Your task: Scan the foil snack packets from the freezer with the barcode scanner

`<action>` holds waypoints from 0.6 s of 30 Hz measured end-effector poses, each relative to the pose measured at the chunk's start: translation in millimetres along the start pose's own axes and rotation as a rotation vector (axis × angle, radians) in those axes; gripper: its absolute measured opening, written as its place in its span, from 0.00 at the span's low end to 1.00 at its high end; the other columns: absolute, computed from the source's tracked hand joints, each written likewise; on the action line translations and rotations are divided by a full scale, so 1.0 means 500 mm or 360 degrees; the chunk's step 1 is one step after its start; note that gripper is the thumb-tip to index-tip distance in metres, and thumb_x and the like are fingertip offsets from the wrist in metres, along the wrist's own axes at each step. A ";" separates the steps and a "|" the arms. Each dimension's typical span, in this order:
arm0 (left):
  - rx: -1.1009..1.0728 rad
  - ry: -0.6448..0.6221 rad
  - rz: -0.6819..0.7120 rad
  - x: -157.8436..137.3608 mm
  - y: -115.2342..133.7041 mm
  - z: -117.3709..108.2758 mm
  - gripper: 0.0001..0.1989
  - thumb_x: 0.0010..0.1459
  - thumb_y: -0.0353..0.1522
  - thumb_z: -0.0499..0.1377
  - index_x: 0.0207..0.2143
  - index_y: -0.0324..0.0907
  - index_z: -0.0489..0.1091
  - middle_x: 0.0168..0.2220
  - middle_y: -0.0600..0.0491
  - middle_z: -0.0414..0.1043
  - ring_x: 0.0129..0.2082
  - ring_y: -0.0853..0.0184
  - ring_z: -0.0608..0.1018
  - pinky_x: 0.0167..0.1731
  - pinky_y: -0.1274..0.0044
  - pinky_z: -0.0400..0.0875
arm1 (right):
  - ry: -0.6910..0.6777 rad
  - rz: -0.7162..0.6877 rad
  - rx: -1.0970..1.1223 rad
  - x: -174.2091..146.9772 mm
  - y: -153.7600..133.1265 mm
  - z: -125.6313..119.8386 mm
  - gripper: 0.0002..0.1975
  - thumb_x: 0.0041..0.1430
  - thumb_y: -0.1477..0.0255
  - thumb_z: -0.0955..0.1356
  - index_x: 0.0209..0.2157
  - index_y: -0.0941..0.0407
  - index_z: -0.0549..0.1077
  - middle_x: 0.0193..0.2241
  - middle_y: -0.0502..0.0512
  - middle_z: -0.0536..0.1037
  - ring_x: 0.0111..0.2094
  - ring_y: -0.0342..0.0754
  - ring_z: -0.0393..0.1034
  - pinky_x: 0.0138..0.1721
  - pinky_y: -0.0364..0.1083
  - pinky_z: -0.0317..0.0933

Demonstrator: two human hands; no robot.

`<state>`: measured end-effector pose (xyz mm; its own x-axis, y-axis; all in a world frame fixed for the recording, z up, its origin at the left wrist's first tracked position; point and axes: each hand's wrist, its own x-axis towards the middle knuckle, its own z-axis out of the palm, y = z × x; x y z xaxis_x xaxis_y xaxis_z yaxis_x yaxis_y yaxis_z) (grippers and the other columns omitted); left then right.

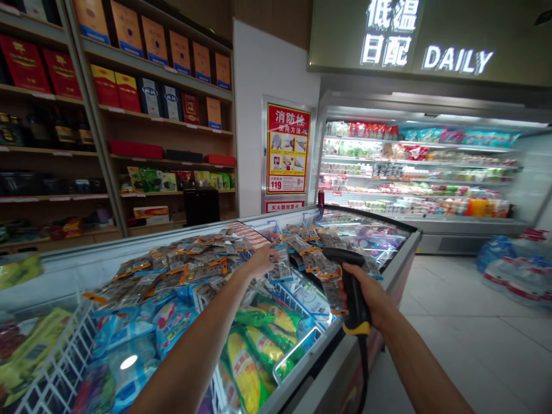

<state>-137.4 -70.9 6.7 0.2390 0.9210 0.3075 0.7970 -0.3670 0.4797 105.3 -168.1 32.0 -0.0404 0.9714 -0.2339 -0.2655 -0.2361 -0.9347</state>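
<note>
Over the freezer lid [302,368], right hand [366,296] grips barcode scanner [351,287]; left hand [261,260] presses fingers on snack packets [181,264], grip unclear.

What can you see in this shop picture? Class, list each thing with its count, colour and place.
Small packets: many, silver and orange, piled on the freezer lid.
Chest freezer: one, grey, centre.
Frozen bags: several, yellow-green and blue, inside the freezer.
Boxes: many, red and orange, shelves at left.
Red poster: one, on the white wall.
Open chiller: one, lit, at right.
Left hand: on the packets.
Right hand: holds a black scanner.
</note>
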 end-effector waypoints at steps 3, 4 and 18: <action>0.0121 -0.0187 -0.0123 -0.011 -0.014 -0.025 0.24 0.35 0.17 0.50 0.36 0.40 0.70 0.40 0.52 0.70 0.41 0.65 0.71 0.39 0.79 0.64 | 0.0009 -0.0005 0.0026 0.004 0.003 0.004 0.11 0.51 0.66 0.62 0.20 0.58 0.64 0.10 0.47 0.66 0.09 0.39 0.59 0.09 0.39 0.54; 0.0187 -0.0186 -0.0130 -0.014 -0.016 -0.031 0.25 0.35 0.17 0.50 0.38 0.40 0.69 0.41 0.51 0.70 0.41 0.65 0.71 0.40 0.80 0.63 | 0.0003 -0.0002 0.0033 0.005 0.004 0.006 0.12 0.51 0.66 0.62 0.19 0.58 0.64 0.10 0.47 0.66 0.10 0.39 0.59 0.09 0.39 0.54; 0.0030 -0.0196 -0.0459 -0.015 0.015 0.008 0.31 0.30 0.27 0.63 0.43 0.40 0.64 0.30 0.51 0.72 0.28 0.64 0.73 0.24 0.80 0.63 | -0.0142 0.0040 -0.0027 0.003 0.008 0.032 0.12 0.49 0.64 0.63 0.19 0.58 0.64 0.10 0.46 0.65 0.10 0.39 0.58 0.09 0.39 0.54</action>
<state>-130.9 -80.2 4.7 0.0659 0.9961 0.0588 0.8515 -0.0869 0.5171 88.9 -167.4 32.1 -0.1327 0.9634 -0.2331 -0.2472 -0.2599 -0.9335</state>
